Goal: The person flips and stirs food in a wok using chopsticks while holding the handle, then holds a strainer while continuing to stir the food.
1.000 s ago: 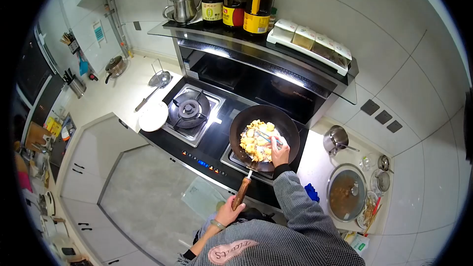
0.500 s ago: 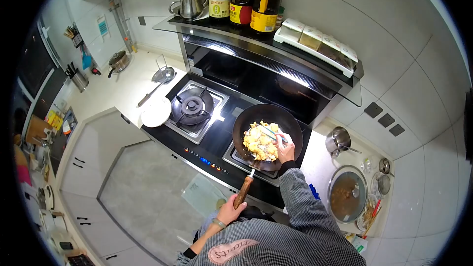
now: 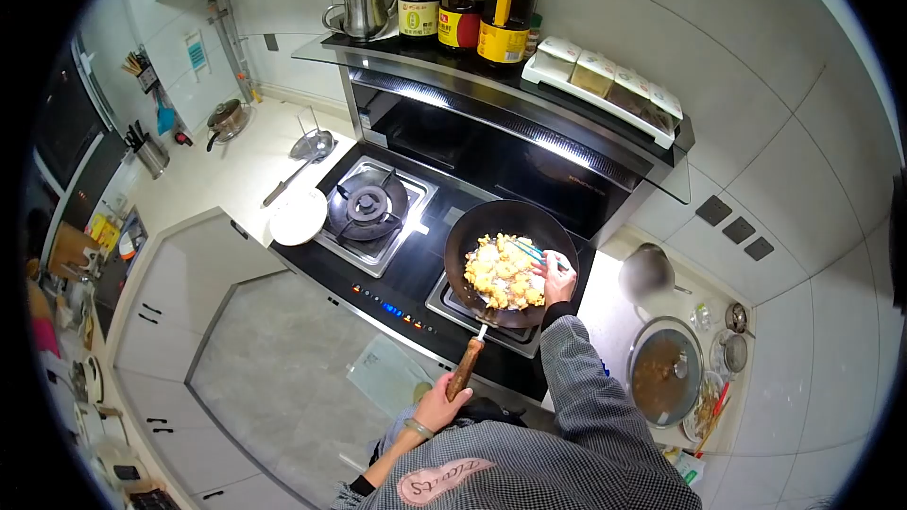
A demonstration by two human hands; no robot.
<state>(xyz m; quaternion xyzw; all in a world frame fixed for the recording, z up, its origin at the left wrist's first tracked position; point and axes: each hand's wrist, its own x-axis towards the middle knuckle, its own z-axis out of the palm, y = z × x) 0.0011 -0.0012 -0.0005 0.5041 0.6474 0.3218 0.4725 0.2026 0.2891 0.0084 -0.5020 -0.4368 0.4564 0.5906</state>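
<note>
1. Left hand (image 3: 439, 406) wraps tight around the wooden handle (image 3: 465, 368) of the wok (image 3: 472, 227).
2. Right hand (image 3: 559, 280) pinches chopsticks (image 3: 531, 252), tips down in the food (image 3: 505, 271).
3. Wok: black, round, sitting on the right burner of the stove (image 3: 416, 269), handle pointing toward the person.
4. Food: pale yellow chunky pieces, piled mid-pan, some browning.
5. Left burner (image 3: 368, 203) bare; white plate (image 3: 298, 216) just beside it on the counter.

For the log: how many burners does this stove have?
2. The left burner is bare. The right one is hidden under the wok, whose handle the left hand holds.
</note>
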